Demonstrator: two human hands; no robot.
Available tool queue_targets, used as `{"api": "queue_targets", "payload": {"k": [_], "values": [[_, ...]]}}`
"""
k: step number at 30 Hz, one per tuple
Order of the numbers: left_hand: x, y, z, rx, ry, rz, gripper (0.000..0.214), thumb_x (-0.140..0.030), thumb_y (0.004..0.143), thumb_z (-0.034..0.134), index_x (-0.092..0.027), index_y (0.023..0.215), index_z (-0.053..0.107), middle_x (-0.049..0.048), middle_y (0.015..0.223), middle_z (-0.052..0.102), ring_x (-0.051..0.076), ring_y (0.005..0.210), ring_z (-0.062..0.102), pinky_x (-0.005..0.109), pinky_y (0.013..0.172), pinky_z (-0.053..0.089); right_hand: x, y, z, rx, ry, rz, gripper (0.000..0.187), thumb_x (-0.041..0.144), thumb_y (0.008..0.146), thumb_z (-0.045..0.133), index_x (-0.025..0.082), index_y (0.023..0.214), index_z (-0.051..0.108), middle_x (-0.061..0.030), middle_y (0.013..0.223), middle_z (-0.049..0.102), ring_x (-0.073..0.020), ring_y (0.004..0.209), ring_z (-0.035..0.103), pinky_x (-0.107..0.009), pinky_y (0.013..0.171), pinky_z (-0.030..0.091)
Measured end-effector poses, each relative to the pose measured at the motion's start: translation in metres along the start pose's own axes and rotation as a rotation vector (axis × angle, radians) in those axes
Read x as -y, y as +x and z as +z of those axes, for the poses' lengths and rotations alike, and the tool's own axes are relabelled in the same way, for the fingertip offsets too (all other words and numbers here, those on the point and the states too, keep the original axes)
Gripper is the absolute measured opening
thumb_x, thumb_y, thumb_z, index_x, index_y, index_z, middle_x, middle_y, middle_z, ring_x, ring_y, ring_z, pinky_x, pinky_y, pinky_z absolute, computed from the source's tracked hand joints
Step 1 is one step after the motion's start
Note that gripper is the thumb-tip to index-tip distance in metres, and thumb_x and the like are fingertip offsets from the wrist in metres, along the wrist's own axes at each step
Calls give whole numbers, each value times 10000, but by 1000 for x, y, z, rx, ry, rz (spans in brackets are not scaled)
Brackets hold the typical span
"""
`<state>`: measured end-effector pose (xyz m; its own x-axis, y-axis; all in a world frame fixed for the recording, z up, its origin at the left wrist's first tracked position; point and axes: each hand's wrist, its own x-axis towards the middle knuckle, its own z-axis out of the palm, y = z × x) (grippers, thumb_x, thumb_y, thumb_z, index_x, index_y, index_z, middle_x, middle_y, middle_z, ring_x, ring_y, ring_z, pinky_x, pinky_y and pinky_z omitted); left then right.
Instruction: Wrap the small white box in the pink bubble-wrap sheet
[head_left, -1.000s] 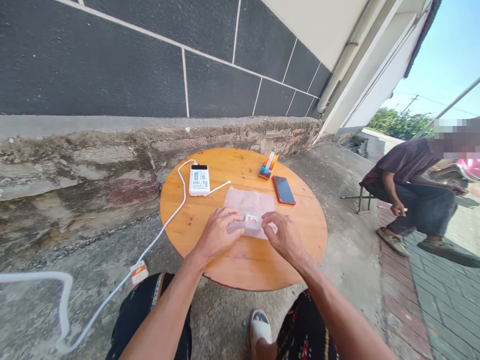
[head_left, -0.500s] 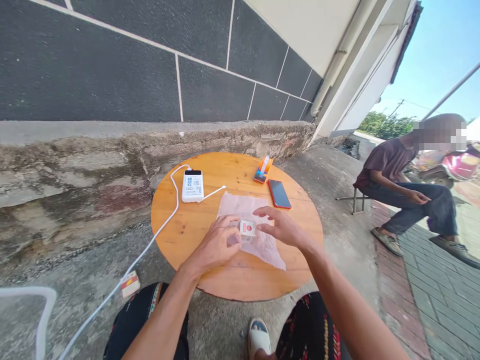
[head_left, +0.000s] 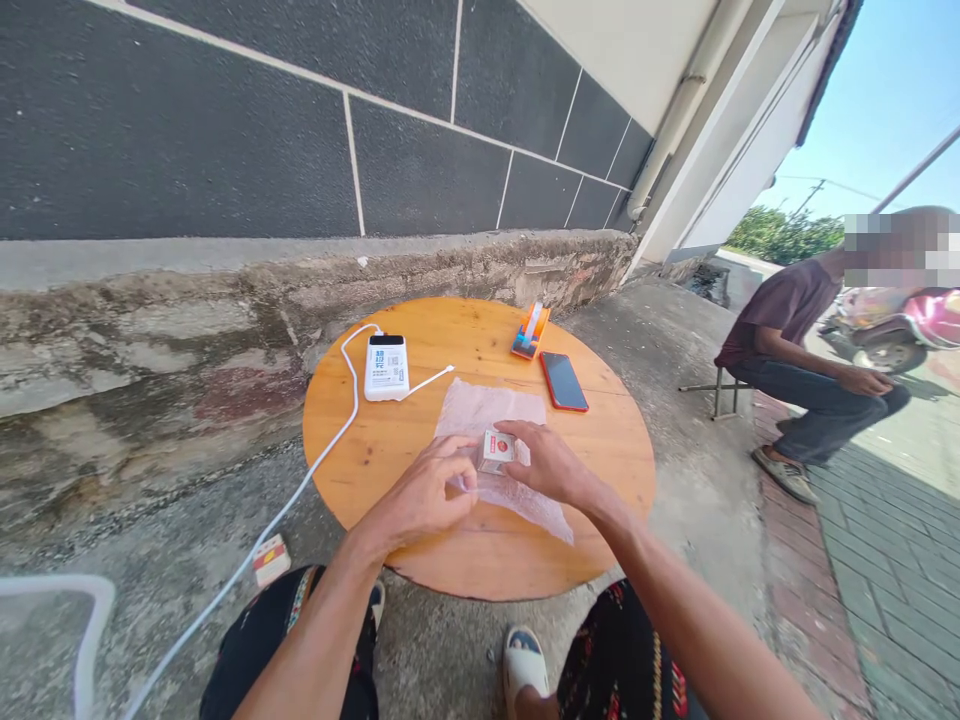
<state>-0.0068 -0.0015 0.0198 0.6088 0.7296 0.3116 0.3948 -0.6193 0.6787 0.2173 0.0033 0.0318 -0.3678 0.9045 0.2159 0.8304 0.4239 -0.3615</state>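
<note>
Small white box point(head_left: 497, 449) w/ red print on top, sitting on pinkish bubble wrap point(head_left: 491, 403), approx mid-sheet, on round wood tabletop point(head_left: 450, 328). Wrap lies mostly flat, one corner running toward the wearer's side, R of box.

R hand point(head_left: 551, 462): at box's R side, thumb near side, index far side, narrow gap w/ box between them. L hand point(head_left: 429, 488): just L of box, fingers curled, thumb close to index, over wrap's L edge. Can't tell if it's pinching wrap or just resting.

Other stuff on tabletop: white pwr bank point(head_left: 387, 370) back L, dark strip at top, white cable point(head_left: 355, 395) looping off the L edge, short white lead point(head_left: 431, 382) pointing at wrap's far L corner. Orange/blue tape dispenser point(head_left: 531, 332) back R, clear roll in it. Phone point(head_left: 565, 381), red edge, screen up and dark, between dispenser and R hand, not touching either.

Floor, L: small red/white carton point(head_left: 271, 560) by wearer's knee, next to cable. Far R: another person point(head_left: 802, 325) seated on low stool point(head_left: 716, 395), well apart from tabletop. Pink scooter point(head_left: 930, 320) behind.
</note>
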Motion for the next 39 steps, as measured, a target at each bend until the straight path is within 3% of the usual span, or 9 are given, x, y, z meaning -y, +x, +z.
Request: {"api": "queue_targets", "payload": {"k": [5, 10, 15, 18, 21, 28, 31, 36, 39], "values": [[-5, 5, 5, -97, -62, -43, 82, -162, 770, 543, -206, 712, 581, 57, 1269, 567, 209, 1180, 530, 342, 1005, 413, 2, -2, -7, 29, 46, -2, 528, 232, 758, 656, 192, 1268, 527, -110, 1246, 603, -276, 1101, 578, -434, 946, 432], [-5, 13, 12, -220, -95, -103, 78, -176, 777, 533, -213, 732, 585, 31, 1166, 634, 189, 1076, 584, 299, 909, 459, 1, -33, -29, -12, 333, 125, 397, 408, 920, 464, 235, 1272, 525, -91, 1235, 604, -240, 1120, 570, -365, 852, 492], [-7, 22, 20, -300, -77, -185, 77, -239, 783, 531, -209, 758, 598, 27, 1087, 679, 192, 978, 618, 283, 854, 470, -10, -72, -20, -51, 391, 197, 553, 448, 737, 709, 223, 1216, 552, -94, 1211, 617, -275, 1116, 566, -420, 940, 438], [-8, 24, 25, -305, -31, -245, 159, -325, 796, 523, -215, 807, 636, 27, 1086, 688, 202, 948, 626, 276, 818, 472, -13, -74, -3, -166, 508, 248, 250, 384, 783, 661, 207, 956, 628, -61, 1031, 681, -223, 976, 626, -364, 860, 469], [-2, 29, 26, -256, 7, -351, 272, -427, 783, 532, -223, 903, 665, 29, 1056, 707, 208, 841, 644, 266, 708, 484, -21, -60, 7, -285, 739, 296, 206, 393, 771, 656, 196, 769, 600, -52, 968, 692, -194, 894, 645, -299, 746, 486], [1, 43, 21, -160, 34, -309, 248, -450, 729, 596, -232, 799, 690, 22, 1188, 661, 244, 984, 626, 291, 830, 465, -30, -46, 10, -334, 921, 258, 233, 401, 742, 689, 185, 724, 603, -41, 963, 691, -169, 844, 620, -277, 740, 443], [-7, 43, 24, -166, -99, -315, 284, -426, 753, 576, -217, 912, 685, 26, 1079, 700, 214, 926, 631, 277, 789, 472, -36, -51, 18, -342, 983, 283, 232, 402, 765, 675, 183, 741, 601, -34, 918, 676, -159, 803, 597, -261, 697, 424], [-9, 42, 26, -217, -223, -327, 250, -421, 760, 588, -179, 729, 641, 39, 1088, 686, 166, 806, 602, 242, 701, 451, -43, -56, 25, -353, 953, 293, 200, 391, 805, 651, 196, 793, 605, -13, 872, 652, -150, 797, 562, -258, 720, 404], [-7, 38, 24, -198, -269, -345, 216, -393, 743, 619, -179, 728, 640, 27, 1037, 693, 154, 790, 588, 226, 678, 437, -35, -59, 23, -346, 949, 316, 216, 399, 808, 644, 193, 775, 589, 6, 766, 609, -126, 694, 515, -235, 633, 376]]}}
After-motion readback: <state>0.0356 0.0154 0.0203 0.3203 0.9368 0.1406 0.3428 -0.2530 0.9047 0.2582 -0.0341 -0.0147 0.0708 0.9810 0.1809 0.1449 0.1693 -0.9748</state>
